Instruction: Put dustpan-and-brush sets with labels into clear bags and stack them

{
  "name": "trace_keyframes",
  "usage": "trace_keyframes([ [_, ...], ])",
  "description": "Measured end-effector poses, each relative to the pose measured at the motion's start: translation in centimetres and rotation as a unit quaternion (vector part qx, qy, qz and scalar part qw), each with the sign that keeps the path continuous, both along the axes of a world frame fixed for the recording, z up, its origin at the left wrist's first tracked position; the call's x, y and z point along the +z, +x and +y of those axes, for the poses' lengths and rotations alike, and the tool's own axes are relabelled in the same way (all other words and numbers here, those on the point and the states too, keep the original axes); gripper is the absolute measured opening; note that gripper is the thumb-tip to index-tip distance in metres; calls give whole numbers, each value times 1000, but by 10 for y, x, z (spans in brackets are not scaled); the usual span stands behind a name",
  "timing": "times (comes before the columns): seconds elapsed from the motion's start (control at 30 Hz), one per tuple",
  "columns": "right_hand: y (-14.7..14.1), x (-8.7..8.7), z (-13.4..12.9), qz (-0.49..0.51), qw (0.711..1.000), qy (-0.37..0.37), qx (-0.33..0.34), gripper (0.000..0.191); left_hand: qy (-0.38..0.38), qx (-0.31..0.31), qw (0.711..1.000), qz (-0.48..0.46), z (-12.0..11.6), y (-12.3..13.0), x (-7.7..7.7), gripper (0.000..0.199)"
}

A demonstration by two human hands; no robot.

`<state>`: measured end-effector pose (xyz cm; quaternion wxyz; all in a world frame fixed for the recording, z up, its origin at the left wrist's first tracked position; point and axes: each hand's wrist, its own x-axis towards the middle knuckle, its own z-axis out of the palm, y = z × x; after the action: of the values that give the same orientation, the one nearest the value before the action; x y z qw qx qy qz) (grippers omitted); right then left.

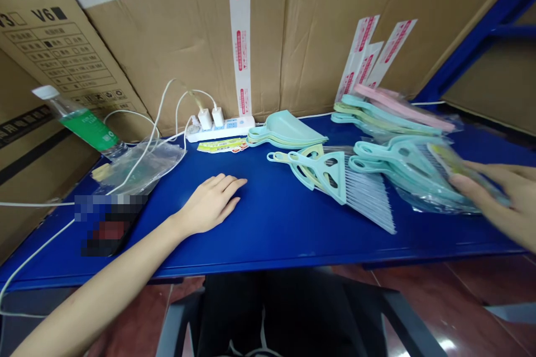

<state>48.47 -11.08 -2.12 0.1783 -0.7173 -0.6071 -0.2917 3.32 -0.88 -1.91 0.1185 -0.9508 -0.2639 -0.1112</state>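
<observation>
My left hand rests palm down on the blue table, its fingers loosely stretched and nothing in them. At the right edge my right hand, blurred, grips the end of a clear-bagged dustpan and brush set in mint green, with a yellow label on it. The set lies on the table with its handles pointing left. Beside it are loose hand brushes, mint and yellow-green, with pale bristles. Behind these sits a small stack of dustpans.
Bagged sets in pink, green and mint are piled at the back right. A power strip with plugged chargers, paper labels, a tilted bottle, a plastic bag and white cables occupy the back left. Cardboard boxes stand behind.
</observation>
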Motion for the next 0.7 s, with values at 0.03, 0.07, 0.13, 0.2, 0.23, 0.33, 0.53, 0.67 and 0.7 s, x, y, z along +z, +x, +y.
trace_keyframes([
  [0.03,-11,2,-1,-42,999,14,7,82,2,-2,1000,6,0,1,1,36],
  [0.07,-24,4,-2,-69,996,31,37,72,4,-3,1000,13,0,2,2,36],
  [0.13,-54,7,1,-89,986,64,126,51,8,-4,999,36,1,5,5,35],
  [0.2,-85,7,7,-77,966,76,234,35,14,-1,998,69,1,11,11,35],
  [0.23,-99,6,11,-55,958,71,272,31,17,2,996,86,2,14,14,35],
  [0.33,-129,-5,23,6,953,76,293,25,16,7,993,119,4,28,23,34],
  [0.53,-144,-22,29,67,957,66,275,15,55,21,992,110,21,64,37,30],
  [0.67,-143,-24,26,78,955,83,272,8,79,38,993,80,40,92,48,28],
  [0.7,-142,-24,26,79,956,85,270,7,82,38,993,76,45,99,51,28],
])
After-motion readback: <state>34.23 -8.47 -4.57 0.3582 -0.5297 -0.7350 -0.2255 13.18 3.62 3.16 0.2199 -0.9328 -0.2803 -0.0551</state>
